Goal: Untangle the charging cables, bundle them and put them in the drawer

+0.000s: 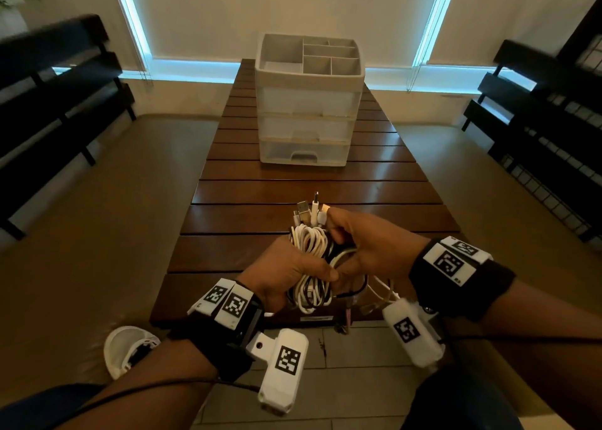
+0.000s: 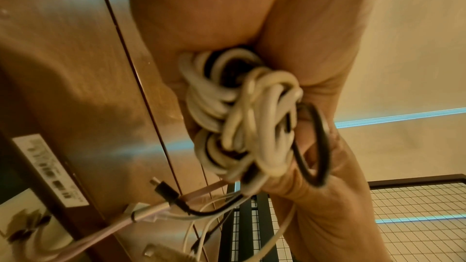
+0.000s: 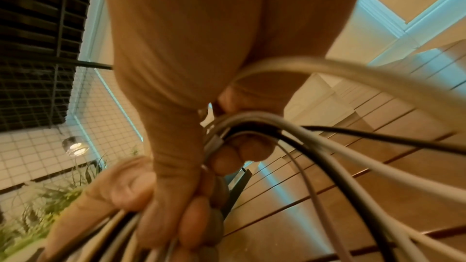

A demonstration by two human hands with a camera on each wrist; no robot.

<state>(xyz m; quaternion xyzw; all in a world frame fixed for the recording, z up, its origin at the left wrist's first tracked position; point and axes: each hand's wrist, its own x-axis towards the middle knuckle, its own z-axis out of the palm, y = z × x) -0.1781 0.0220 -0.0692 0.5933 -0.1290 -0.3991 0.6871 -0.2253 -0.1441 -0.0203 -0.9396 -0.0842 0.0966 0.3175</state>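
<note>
A coiled bundle of white and black charging cables [image 1: 311, 253] hangs above the near end of the wooden table [image 1: 247, 198]. My left hand [image 1: 293, 273] grips the bundle's middle from the left, with the looped coils [image 2: 242, 115] bulging below its fingers. My right hand [image 1: 361, 244] holds the bundle from the right, its fingers curled around several cables [image 3: 252, 127]. Plug ends [image 1: 311, 209] stick up from the top. Loose cable tails [image 1: 374, 293] dangle below. A white plastic drawer unit [image 1: 308, 104] stands farther back on the table, its drawers closed.
Dark benches [image 1: 55, 84] line the left wall, and dark wire-grid racks [image 1: 550, 126] stand at the right. A white shoe [image 1: 127, 348] rests on the floor by the table's near left corner. A label sticker [image 2: 50, 168] marks the table's front edge.
</note>
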